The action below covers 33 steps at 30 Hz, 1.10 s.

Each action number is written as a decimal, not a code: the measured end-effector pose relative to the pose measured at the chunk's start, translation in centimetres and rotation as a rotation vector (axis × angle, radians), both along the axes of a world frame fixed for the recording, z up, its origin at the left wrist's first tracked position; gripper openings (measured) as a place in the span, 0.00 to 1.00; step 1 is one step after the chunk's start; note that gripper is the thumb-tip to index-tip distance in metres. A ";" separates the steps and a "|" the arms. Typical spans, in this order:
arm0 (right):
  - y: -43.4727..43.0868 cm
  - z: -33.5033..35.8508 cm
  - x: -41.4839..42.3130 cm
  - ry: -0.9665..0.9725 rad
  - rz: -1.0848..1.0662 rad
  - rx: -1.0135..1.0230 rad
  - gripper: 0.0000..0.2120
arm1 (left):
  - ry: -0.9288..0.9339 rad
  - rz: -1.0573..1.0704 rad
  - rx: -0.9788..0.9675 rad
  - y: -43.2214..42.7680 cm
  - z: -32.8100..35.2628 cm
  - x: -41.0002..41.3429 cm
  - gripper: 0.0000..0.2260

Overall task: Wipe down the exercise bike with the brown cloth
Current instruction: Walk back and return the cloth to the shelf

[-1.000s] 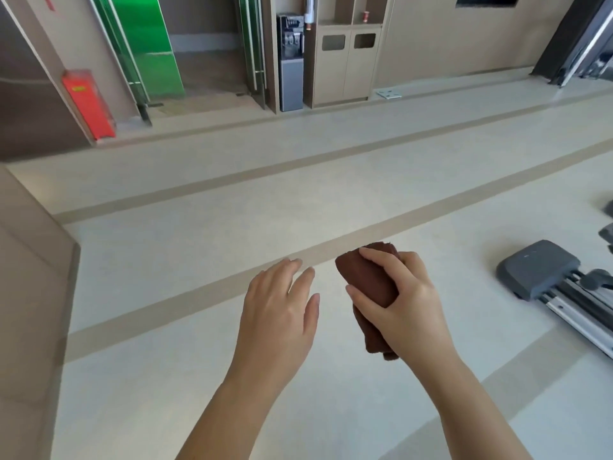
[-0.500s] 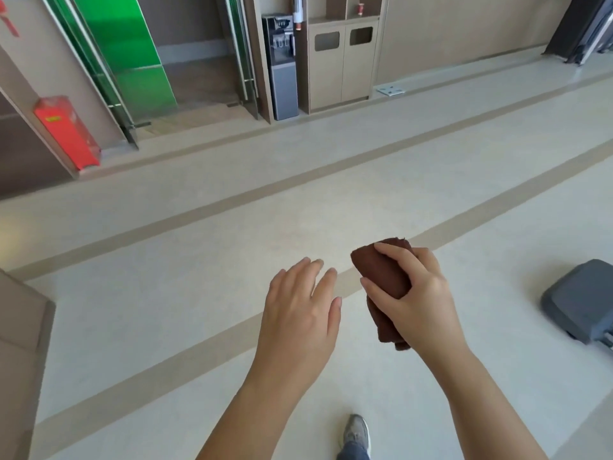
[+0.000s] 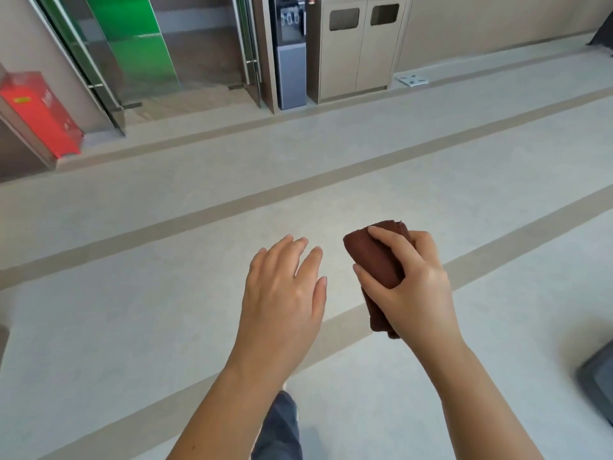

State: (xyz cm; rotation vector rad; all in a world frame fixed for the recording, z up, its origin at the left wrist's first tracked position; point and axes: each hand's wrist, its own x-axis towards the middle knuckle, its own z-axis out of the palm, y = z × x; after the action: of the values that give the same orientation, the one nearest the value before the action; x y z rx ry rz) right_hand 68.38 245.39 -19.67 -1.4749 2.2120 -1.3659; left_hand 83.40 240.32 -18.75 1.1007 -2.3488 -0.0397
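My right hand [image 3: 414,287] grips a folded brown cloth [image 3: 374,260], fingers and thumb curled round it, held out in front of me above the floor. My left hand [image 3: 285,287] hovers beside it to the left, palm down, fingers straight and slightly spread, holding nothing. A gap of floor separates the two hands. At the right edge only a dark grey corner of a piece of gym equipment [image 3: 597,380] shows; I cannot tell whether it belongs to the exercise bike.
Pale floor with brown stripes [image 3: 298,190] stretches ahead. Along the far wall stand a red cabinet [image 3: 39,114], green glass doors [image 3: 132,51], a water dispenser [image 3: 290,58] and a beige bin unit [image 3: 358,48]. My leg in grey trousers [image 3: 282,426] shows below.
The view has swung left and closer to the far wall, so the grey equipment has slid almost out at the right. Both hands keep their pose; my leg has come into view.
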 end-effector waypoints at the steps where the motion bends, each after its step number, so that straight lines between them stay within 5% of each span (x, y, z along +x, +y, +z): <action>1: -2.8 -0.1 -0.6 0.001 0.004 -0.005 0.22 | 0.005 0.011 -0.002 -2.7 -0.2 -0.5 0.13; 16: -43.4 3.3 -10.3 -0.098 0.049 -0.055 0.21 | 0.031 0.046 -0.028 -43.3 0.8 -10.6 0.13; 33: -73.2 3.9 -43.6 -0.041 -0.116 -0.103 0.21 | 0.044 -0.110 -0.082 -74.4 3.3 -45.0 0.12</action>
State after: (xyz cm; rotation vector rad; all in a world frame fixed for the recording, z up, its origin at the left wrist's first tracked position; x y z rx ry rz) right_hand 24.80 172.16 -15.82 -1.3556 2.2646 -1.5536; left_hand 38.45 165.89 -15.45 0.9219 -2.3479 -0.0077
